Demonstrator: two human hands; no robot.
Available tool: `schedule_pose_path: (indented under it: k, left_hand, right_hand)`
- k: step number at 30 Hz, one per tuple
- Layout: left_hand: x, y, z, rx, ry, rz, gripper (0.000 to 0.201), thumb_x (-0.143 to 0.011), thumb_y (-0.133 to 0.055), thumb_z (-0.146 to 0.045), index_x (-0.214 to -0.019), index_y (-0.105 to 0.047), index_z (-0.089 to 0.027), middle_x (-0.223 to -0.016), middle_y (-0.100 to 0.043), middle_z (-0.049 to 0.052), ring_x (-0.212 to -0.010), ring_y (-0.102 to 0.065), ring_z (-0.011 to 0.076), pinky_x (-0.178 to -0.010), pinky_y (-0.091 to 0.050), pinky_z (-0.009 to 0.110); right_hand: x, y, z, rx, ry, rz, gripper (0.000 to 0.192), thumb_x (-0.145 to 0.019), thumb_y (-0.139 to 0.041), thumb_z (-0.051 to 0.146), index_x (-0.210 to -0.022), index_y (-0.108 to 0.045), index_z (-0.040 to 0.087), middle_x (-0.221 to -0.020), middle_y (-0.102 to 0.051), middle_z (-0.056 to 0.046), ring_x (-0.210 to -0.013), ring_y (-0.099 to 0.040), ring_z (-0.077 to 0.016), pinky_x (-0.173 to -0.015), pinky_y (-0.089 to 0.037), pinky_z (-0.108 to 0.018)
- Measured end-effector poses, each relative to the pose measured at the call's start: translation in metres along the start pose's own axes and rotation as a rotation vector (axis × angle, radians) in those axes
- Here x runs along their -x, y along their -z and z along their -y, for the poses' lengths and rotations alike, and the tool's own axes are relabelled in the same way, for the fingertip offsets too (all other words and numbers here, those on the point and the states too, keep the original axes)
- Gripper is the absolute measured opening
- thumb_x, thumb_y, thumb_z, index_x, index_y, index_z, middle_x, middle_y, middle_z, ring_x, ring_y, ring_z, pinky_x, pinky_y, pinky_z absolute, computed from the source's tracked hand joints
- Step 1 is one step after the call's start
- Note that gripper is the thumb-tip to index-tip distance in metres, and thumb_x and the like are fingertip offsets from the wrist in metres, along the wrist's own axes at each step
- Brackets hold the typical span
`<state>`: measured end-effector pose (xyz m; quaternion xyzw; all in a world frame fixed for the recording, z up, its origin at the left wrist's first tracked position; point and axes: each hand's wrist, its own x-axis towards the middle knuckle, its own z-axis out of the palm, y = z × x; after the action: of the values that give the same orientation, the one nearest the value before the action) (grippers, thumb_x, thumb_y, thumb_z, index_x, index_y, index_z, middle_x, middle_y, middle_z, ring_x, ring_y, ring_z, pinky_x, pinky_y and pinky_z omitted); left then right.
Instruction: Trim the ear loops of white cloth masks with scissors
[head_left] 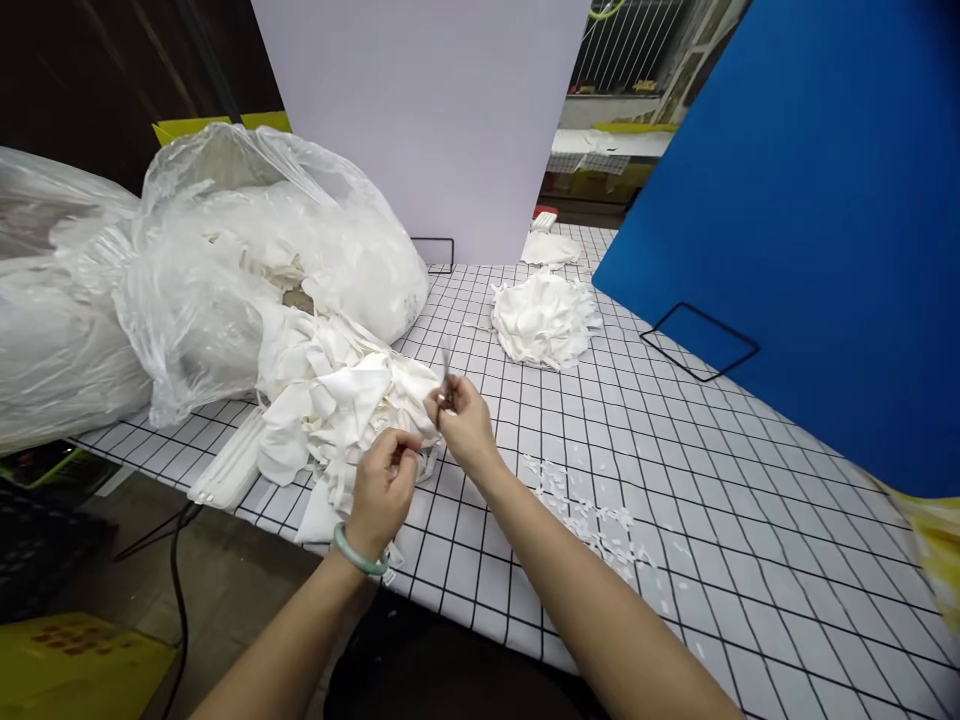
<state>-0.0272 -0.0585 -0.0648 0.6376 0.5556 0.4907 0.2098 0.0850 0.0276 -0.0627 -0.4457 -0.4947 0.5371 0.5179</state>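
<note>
My right hand (pixel 466 425) is closed around a small dark-handled tool, apparently scissors (pixel 446 362), whose thin blade points up and is blurred. My left hand (pixel 386 490), with a pale green bangle (pixel 358 552) at the wrist, pinches thumb and fingers together at the edge of a heap of white fabric pieces (pixel 352 385). It seems to hold one of these pieces, though its fingers hide most of the grip. The two hands are close together but apart. Beyond them lies a rounded pile of white pieces (pixel 545 320).
Large clear plastic bags (pixel 277 230) of white material fill the left side. Tiny white clippings (pixel 592 520) are scattered on the grid-patterned tablecloth (pixel 750 560) at right. A pale panel (pixel 427 110) and a blue panel (pixel 810 230) stand upright behind. A black cable (pixel 180 590) hangs at left.
</note>
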Motion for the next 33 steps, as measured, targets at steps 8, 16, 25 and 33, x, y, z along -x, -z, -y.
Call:
schedule_pose_path:
  k: [8,16,25,33]
  left_hand:
    - [0.000,-0.017,-0.019,0.285,0.207,-0.072,0.015,-0.095,-0.051,-0.030,-0.087,-0.056,-0.019,-0.076,-0.053,-0.001,-0.071,-0.050,0.0132,-0.067,-0.044,0.025]
    - [0.014,-0.004,-0.021,0.503,0.374,0.002,0.029,-0.097,-0.055,-0.043,-0.097,-0.067,-0.017,-0.095,-0.068,0.006,-0.089,-0.063,0.0170,-0.083,-0.053,0.030]
    - [0.017,-0.014,-0.010,0.228,0.216,0.075,0.017,-0.093,-0.060,-0.033,-0.095,-0.062,-0.017,-0.091,-0.066,0.006,-0.083,-0.063,0.0178,-0.077,-0.053,0.033]
    - [0.011,0.012,0.015,-0.323,-0.138,-0.365,0.038,-0.078,-0.071,-0.021,-0.111,-0.052,-0.016,-0.113,-0.052,0.013,-0.111,-0.053,0.0279,-0.090,-0.049,0.042]
  right_hand:
    - [-0.030,-0.036,0.009,-0.077,-0.050,0.023,0.031,-0.065,-0.077,0.024,-0.081,-0.051,0.023,-0.087,-0.064,0.002,-0.077,-0.059,-0.0151,-0.074,-0.051,-0.029]
    - [0.048,0.025,0.012,-0.109,-0.079,0.007,0.032,-0.067,-0.081,0.026,-0.080,-0.052,0.023,-0.076,-0.056,0.005,-0.071,-0.055,-0.0128,-0.068,-0.047,-0.026]
    - [0.152,0.072,-0.015,0.015,-0.194,0.034,0.032,-0.078,-0.078,0.035,-0.083,-0.048,0.024,-0.085,-0.063,0.000,-0.081,-0.060,-0.0167,-0.080,-0.050,-0.033]
    - [0.060,0.032,-0.017,0.129,0.010,-0.059,0.038,-0.068,-0.077,0.025,-0.098,-0.055,0.026,-0.108,-0.064,-0.002,-0.093,-0.060,-0.0200,-0.085,-0.050,-0.036]
